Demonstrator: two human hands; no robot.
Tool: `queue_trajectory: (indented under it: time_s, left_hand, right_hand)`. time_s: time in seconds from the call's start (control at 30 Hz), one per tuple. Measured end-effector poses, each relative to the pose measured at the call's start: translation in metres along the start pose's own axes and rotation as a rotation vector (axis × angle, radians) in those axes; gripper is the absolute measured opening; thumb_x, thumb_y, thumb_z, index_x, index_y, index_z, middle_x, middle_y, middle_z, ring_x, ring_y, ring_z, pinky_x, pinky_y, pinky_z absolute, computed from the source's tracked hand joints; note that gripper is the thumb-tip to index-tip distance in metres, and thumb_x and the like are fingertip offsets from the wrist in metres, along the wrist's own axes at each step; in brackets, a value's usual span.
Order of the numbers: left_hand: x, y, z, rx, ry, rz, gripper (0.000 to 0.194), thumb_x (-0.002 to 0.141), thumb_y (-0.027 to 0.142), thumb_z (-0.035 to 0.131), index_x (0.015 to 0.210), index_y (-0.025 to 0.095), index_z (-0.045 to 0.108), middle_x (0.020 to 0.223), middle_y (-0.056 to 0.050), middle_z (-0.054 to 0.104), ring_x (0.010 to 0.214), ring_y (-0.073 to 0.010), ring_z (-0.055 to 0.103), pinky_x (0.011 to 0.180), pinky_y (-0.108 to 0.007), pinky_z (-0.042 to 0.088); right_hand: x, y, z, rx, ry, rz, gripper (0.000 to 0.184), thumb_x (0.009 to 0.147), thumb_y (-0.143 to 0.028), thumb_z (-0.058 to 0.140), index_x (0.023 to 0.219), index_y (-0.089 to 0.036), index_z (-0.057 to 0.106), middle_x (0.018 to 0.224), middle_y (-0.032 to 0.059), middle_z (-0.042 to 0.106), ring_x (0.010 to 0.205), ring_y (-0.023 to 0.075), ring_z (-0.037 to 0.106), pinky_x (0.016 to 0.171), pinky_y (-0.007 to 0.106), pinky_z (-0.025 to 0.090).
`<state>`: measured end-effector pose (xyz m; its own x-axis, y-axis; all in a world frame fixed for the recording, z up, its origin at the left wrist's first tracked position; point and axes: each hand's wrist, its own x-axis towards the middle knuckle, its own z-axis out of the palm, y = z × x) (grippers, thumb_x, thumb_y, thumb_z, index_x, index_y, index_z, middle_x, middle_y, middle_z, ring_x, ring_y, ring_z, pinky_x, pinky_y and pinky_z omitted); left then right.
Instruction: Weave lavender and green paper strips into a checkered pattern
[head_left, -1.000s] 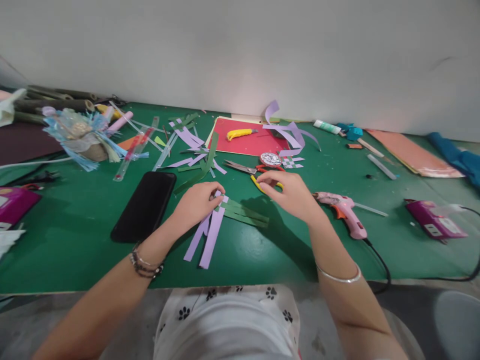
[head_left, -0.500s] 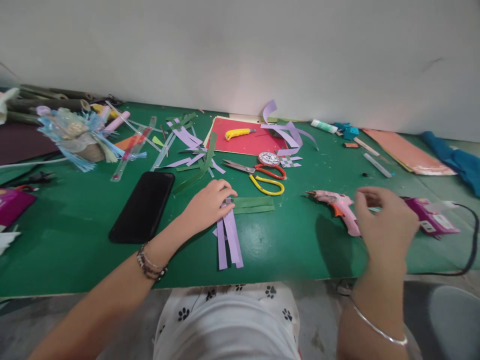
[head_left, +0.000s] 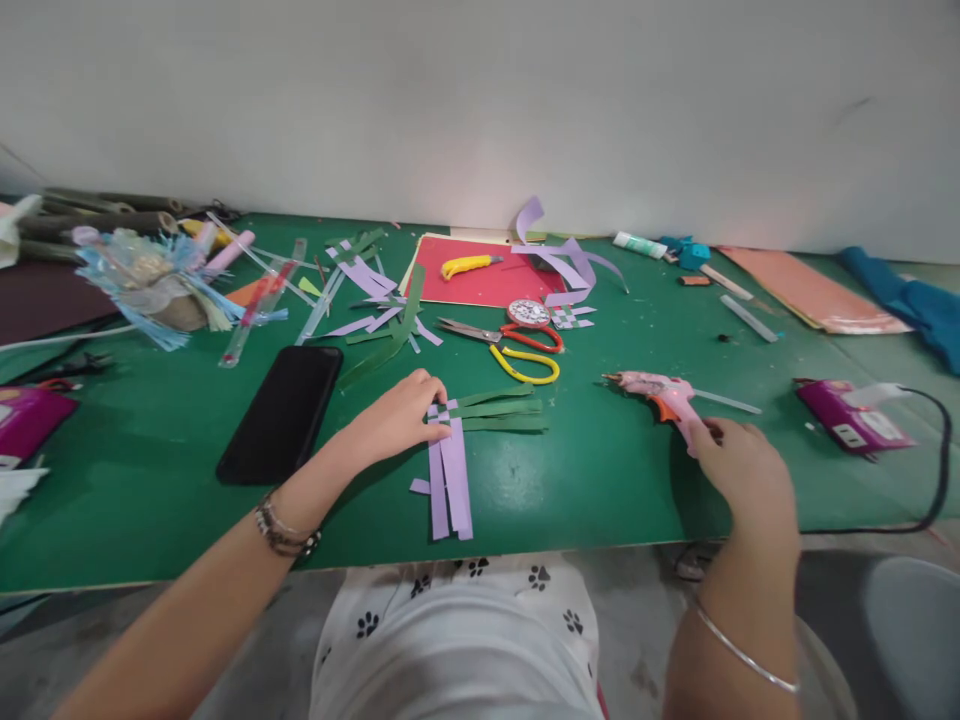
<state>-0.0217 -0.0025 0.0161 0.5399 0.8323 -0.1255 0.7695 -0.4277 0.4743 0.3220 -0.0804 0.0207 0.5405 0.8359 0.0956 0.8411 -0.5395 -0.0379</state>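
My left hand (head_left: 396,415) presses down on a small weave of purple and green paper strips (head_left: 461,440) on the green table (head_left: 187,500); its fingers are curled over the woven corner. The purple strips point toward me and the green ones run to the right. My right hand (head_left: 739,472) is closed around the handle of a pink glue gun (head_left: 664,395), which lies on the table with its nozzle pointing left.
A black phone (head_left: 281,412) lies left of my left hand. Scissors with yellow and red handles (head_left: 517,350), a red sheet (head_left: 480,275) with a yellow cutter (head_left: 465,265), loose paper strips (head_left: 375,290) and a ruler (head_left: 259,300) lie farther back. A purple box (head_left: 851,415) sits right.
My right hand left the strips, swung to the right and came down onto the glue gun's handle. My left hand stayed on the weave, which turned so the purple strips point toward me.
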Motion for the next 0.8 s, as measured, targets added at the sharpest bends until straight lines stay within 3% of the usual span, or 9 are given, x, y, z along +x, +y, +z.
queue_trajectory:
  time_s: [0.17, 0.3, 0.43, 0.57, 0.7, 0.8]
  left_hand:
    - [-0.002, 0.001, -0.002, -0.105, -0.058, -0.031, 0.054, 0.065, 0.030, 0.059, 0.116, 0.016, 0.047, 0.093, -0.007, 0.056, 0.081, -0.0203, 0.056, 0.068, -0.028, 0.045]
    - [-0.002, 0.003, -0.001, -0.151, -0.072, -0.020, 0.050, 0.066, 0.027, 0.055, 0.115, 0.016, 0.051, 0.097, -0.008, 0.056, 0.083, -0.0198, 0.056, 0.069, -0.027, 0.044]
    - [0.002, 0.008, 0.001, -0.235, 0.029, -0.074, 0.052, 0.069, 0.021, 0.049, 0.120, 0.013, 0.047, 0.087, -0.005, 0.055, 0.068, -0.0158, 0.053, 0.061, -0.026, 0.042]
    - [0.002, 0.017, -0.005, -0.438, 0.124, -0.086, 0.042, 0.070, 0.026, 0.052, 0.111, 0.014, 0.053, 0.069, 0.001, 0.048, 0.061, -0.0132, 0.047, 0.059, -0.025, 0.041]
    - [-0.003, 0.029, -0.013, -0.882, -0.029, -0.023, 0.043, 0.071, 0.032, 0.054, 0.112, 0.019, 0.052, 0.070, 0.003, 0.048, 0.059, -0.0103, 0.047, 0.054, -0.022, 0.040]
    - [-0.002, 0.028, -0.008, -0.887, -0.048, -0.082, 0.043, 0.075, 0.031, 0.050, 0.116, 0.018, 0.048, 0.075, 0.000, 0.052, 0.063, -0.0116, 0.051, 0.058, -0.024, 0.043]
  right_hand:
    - [0.003, -0.003, 0.006, 0.005, 0.015, -0.050, 0.033, 0.081, -0.037, 0.033, 0.077, -0.017, 0.059, 0.073, 0.0113, 0.056, 0.067, 0.0232, 0.052, 0.056, 0.031, 0.038]
    - [0.006, -0.003, 0.012, 0.033, 0.049, -0.102, 0.029, 0.080, -0.032, 0.034, 0.081, -0.015, 0.058, 0.072, 0.0112, 0.056, 0.067, 0.0230, 0.051, 0.059, 0.031, 0.038]
    - [0.004, -0.007, 0.014, 0.020, 0.062, -0.065, 0.033, 0.081, -0.030, 0.033, 0.090, -0.011, 0.058, 0.079, 0.0149, 0.057, 0.072, 0.0251, 0.051, 0.062, 0.033, 0.038]
    - [0.000, -0.013, 0.014, 0.006, 0.094, -0.066, 0.037, 0.082, -0.028, 0.030, 0.094, -0.008, 0.058, 0.084, 0.0177, 0.058, 0.076, 0.0268, 0.052, 0.064, 0.034, 0.038]
    - [-0.002, -0.020, 0.013, -0.010, 0.125, -0.028, 0.035, 0.082, -0.024, 0.031, 0.095, -0.007, 0.058, 0.086, 0.0185, 0.058, 0.078, 0.0270, 0.053, 0.063, 0.032, 0.037]
    - [-0.004, -0.021, 0.013, 0.032, 0.129, 0.052, 0.036, 0.083, -0.024, 0.029, 0.098, -0.007, 0.056, 0.087, 0.0181, 0.059, 0.073, 0.0260, 0.054, 0.057, 0.032, 0.035]
